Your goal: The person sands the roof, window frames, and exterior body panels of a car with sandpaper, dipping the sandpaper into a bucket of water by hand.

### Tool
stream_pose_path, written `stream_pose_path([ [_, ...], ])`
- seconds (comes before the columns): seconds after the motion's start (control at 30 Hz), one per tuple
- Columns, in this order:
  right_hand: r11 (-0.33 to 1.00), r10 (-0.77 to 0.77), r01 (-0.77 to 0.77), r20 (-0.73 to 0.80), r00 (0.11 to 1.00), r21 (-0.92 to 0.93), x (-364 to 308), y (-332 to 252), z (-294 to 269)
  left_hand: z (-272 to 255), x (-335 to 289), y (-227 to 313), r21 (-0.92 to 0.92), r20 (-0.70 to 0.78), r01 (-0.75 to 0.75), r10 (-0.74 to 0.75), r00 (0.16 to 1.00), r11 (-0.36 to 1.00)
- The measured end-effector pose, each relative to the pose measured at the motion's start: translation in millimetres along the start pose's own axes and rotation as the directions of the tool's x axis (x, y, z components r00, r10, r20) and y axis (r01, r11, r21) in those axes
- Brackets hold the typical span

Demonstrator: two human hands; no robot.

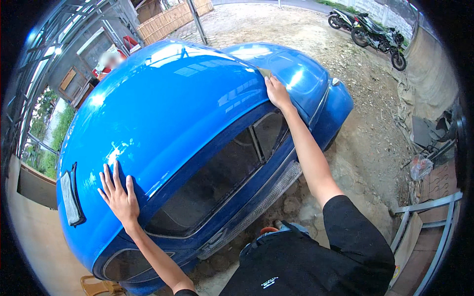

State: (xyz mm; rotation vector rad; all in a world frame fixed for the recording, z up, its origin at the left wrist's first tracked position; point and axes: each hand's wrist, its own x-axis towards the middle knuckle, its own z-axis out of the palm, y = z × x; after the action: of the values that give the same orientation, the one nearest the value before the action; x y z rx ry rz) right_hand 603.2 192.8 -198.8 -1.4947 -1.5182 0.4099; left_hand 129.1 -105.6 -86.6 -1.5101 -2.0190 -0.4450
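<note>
A rounded blue car with a glossy roof fills the middle of the view. My left hand lies flat on the roof near its rear side edge, fingers spread, holding nothing. Farther forward, my right hand is closed on a small tan sheet, perhaps sandpaper, at the roof's front corner above the windshield pillar. Most of that sheet is hidden by the fingers and the roof's curve. A folded grey cloth with dark edges rests on the roof's rear part, left of my left hand.
Dark side windows and a textured running board lie between me and the roof. Motorcycles stand at the far right. A person is beyond the car at the far left. Metal framing is at the right; a yellow-brown chair is low left.
</note>
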Motion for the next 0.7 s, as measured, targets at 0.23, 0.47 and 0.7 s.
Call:
stream_pose_path([
  [0.23, 0.989, -0.147, 0.146, 0.02, 0.989, 0.006, -60.8, 7.1, 2.1, -1.2, -8.8, -9.7, 0.038, 0.016, 0.081, -0.082, 0.997, 0.996],
  [0.47, 0.966, 0.258, -0.258, 0.038, 0.965, -0.012, -74.0, 104.2, -40.0, 8.2, -4.6, -7.1, 0.052, -0.031, 0.082, -0.08, 0.996, 0.995],
  [0.7, 0.994, -0.006, 0.032, -0.231, 0.973, 0.107, -89.6, 67.4, -18.9, 3.9, -7.9, -11.1, 0.075, -0.029, 0.065, -0.063, 0.998, 0.995],
])
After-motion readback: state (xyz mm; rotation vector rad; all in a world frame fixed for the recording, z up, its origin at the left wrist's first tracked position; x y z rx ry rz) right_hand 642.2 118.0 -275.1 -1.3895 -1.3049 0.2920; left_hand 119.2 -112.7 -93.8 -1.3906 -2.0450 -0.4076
